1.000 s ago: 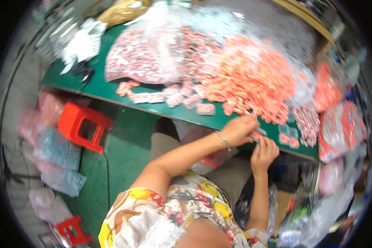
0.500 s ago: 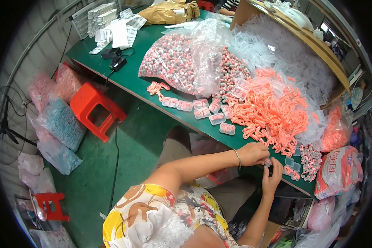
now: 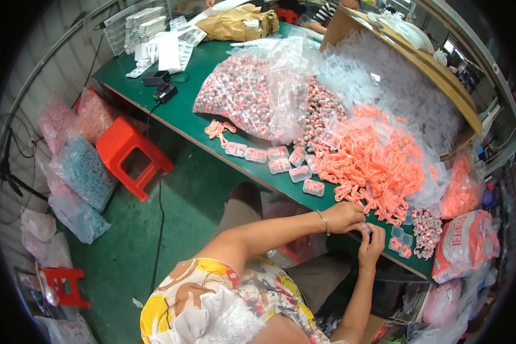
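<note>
1. Two hands meet at the near edge of the green work surface [image 3: 172,109]: left hand [image 3: 343,217] and right hand [image 3: 372,246], fingertips touching around one small piece.
2. Grip: both pinch that tiny pink-and-grey piece [image 3: 366,228] between them; too small to make out more.
3. Change: a second ago the hands worked the edge of the pile; now they sit pulled in to the surface's rim, so one piece looks picked out and in hand.
4. Heap of salmon-pink plastic cords [image 3: 378,166] lies just beyond the hands.
5. Row of small clear plastic cases [image 3: 281,163], filled, lines the surface edge to the left.
6. Clear bag of pink-grey plugs [image 3: 252,94] sits farther back; red plastic stool [image 3: 129,155] on the floor.
</note>
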`<move>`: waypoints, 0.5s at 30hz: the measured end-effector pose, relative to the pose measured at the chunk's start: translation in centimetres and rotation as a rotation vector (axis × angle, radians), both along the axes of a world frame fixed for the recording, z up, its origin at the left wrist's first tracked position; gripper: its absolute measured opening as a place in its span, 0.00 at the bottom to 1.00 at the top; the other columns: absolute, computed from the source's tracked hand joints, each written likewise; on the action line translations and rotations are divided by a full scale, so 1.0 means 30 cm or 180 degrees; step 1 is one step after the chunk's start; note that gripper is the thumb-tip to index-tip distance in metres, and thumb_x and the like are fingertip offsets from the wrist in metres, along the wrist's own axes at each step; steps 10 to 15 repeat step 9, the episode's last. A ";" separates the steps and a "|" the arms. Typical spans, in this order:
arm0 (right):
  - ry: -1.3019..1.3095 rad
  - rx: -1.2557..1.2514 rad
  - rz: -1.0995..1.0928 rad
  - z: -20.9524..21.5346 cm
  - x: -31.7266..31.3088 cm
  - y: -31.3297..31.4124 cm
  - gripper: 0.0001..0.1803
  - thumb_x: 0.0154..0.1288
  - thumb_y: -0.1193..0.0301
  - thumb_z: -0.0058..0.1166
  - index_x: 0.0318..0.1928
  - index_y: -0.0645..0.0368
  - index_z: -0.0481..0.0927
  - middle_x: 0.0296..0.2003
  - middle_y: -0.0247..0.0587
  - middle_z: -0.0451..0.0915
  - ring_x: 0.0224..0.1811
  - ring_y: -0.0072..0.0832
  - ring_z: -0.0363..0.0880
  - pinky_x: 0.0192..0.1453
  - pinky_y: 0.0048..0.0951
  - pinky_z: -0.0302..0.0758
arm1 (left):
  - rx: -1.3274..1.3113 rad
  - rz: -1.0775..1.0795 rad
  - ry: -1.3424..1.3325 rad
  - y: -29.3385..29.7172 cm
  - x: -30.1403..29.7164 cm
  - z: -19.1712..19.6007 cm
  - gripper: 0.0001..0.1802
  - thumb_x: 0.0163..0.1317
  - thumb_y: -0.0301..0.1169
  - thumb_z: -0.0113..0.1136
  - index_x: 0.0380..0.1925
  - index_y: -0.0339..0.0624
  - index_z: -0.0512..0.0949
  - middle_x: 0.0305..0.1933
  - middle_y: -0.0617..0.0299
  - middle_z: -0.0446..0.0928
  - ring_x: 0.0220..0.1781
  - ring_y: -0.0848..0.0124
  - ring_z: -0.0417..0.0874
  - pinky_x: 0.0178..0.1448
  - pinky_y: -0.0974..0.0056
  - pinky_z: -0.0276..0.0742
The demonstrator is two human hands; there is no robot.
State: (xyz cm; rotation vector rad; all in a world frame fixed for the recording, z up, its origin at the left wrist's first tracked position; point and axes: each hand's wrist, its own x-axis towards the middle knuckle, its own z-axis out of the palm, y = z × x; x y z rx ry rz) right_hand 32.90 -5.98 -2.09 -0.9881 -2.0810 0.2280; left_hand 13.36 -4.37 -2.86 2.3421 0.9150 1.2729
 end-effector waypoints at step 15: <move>-0.0240 -0.0100 0.0002 0.019 -0.043 -0.009 0.21 0.60 0.74 0.58 0.55 0.60 0.75 0.50 0.51 0.77 0.53 0.44 0.74 0.62 0.42 0.64 | 0.0322 0.0338 0.0696 -0.029 -0.082 0.049 0.14 0.58 0.38 0.63 0.40 0.43 0.77 0.36 0.56 0.74 0.41 0.57 0.79 0.43 0.57 0.76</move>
